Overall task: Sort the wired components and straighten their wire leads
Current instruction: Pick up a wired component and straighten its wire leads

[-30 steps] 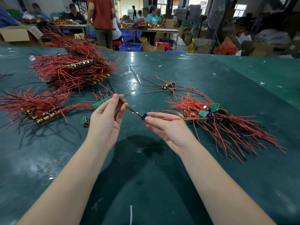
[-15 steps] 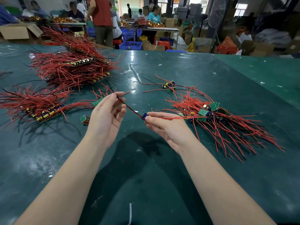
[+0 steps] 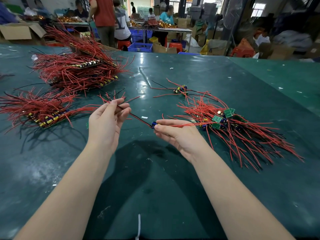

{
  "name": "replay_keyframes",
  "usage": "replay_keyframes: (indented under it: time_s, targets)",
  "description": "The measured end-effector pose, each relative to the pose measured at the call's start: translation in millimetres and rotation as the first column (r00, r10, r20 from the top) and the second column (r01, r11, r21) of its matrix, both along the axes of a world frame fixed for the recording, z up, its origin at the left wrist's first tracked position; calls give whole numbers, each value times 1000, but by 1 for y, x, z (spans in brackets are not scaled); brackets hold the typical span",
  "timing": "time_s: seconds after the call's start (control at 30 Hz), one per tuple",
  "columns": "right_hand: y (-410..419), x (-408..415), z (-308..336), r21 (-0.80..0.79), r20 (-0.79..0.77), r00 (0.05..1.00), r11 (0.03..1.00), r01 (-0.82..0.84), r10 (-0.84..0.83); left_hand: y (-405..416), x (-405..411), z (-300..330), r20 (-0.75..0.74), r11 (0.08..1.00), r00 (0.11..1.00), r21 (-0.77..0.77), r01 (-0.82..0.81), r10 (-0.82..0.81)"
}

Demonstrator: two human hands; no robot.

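My right hand (image 3: 174, 134) pinches a small wired component (image 3: 153, 125) with a blue part at its fingertips. Its red and black leads (image 3: 138, 117) run up and left to my left hand (image 3: 107, 122), which pinches them between thumb and fingers. Another red lead of the same piece trails right over my right hand. An unsorted heap of components with green boards (image 3: 223, 122) lies right of my right hand. Two ordered stacks lie on the left: a near one (image 3: 39, 110) and a larger far one (image 3: 76, 70).
The dark green table (image 3: 155, 179) carries a few loose components (image 3: 181, 89) beyond my hands and a small green board (image 3: 87, 125) half hidden behind my left hand. Several people work at tables behind, among cardboard boxes (image 3: 19, 32) and blue crates.
My left hand has slid up and left along the leads, away from the component. My right hand has stayed in place holding it.
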State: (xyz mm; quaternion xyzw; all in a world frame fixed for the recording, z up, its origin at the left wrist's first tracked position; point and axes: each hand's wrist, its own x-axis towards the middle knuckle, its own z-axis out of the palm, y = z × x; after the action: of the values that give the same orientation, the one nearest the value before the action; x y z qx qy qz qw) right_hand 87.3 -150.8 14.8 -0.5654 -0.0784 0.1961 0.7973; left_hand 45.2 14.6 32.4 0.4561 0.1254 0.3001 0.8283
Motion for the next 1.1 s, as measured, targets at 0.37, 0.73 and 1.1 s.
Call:
replay_keyframes:
  time_s: [0.37,0.73,1.1]
  targets:
    - [-4,2,1,-29,14,1000,999,24,-24,0,-3,2,-42,999,998,-2,52,-52]
    - [-9,6,13,193,-131,990,981,-18,44,9,-8,7,-37,835,985,-537,120,-166]
    - [-9,6,12,231,-139,989,973,-11,44,6,-3,5,-37,841,990,-533,98,-139]
